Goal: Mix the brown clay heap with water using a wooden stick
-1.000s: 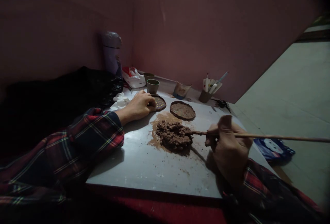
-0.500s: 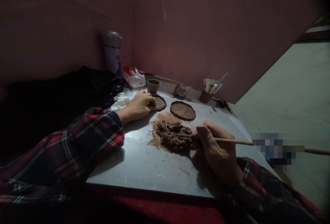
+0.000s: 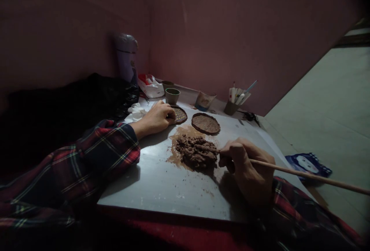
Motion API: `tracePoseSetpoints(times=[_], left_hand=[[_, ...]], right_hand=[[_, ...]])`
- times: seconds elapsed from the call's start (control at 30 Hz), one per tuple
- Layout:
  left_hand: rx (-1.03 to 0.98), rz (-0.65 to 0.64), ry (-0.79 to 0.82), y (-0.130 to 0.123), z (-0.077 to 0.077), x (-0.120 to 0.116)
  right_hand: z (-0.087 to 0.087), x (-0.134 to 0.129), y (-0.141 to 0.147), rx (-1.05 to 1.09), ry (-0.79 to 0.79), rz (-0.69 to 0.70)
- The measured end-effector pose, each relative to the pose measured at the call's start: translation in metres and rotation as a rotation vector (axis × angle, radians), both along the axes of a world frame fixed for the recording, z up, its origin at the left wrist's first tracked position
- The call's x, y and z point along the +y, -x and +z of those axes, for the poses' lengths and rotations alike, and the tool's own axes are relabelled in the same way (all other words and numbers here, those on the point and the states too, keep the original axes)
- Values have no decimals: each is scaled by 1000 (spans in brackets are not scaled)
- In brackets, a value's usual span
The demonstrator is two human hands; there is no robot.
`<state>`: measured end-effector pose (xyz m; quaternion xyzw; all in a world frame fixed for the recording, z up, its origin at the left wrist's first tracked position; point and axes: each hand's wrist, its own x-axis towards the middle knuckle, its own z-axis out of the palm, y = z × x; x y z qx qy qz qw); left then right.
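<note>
My right hand [image 3: 250, 166] grips a thin wooden stick [image 3: 303, 174] whose near end runs past the table's right side. Its tip, coated brown, rests in a lumpy heap of wet brown clay [image 3: 193, 154] on the table. A wet smear surrounds the heap. My left hand [image 3: 157, 118] lies over the left part of a round brown dish with yellow dots [image 3: 180, 115]. Its fingers are bent together at the dish; whatever is between them is hidden. Right of that dish lies a second round brown dish [image 3: 206, 123] with a raised rim.
Behind the dishes stand a grey-green cup [image 3: 172, 97], a stained cut container [image 3: 204, 101] and a pot of pens [image 3: 231, 107]. White crumpled tissue [image 3: 135, 111] and a black bag [image 3: 72, 101] lie left. A blue packet [image 3: 308, 164] is on the floor beyond the white table [image 3: 162, 189].
My right hand has shifted slightly right, and the stick now slopes down to the right, its tip showing in the clay. The left hand stays at the dotted dish.
</note>
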<state>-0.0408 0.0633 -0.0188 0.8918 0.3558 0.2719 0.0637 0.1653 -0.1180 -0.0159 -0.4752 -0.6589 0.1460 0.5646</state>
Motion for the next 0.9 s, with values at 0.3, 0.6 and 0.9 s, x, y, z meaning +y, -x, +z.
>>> tracePoseSetpoints(times=[0.3,0.6,0.9], left_hand=[[5,0,-6,0,-1,1],[10,-4,2,0,1,0],[5,-10,4,-1,0,2]], right_hand=[[4,4,5,-242,57,49],[-2,6,3,-231,80,-55],[2,7,7,-97,89,-133]])
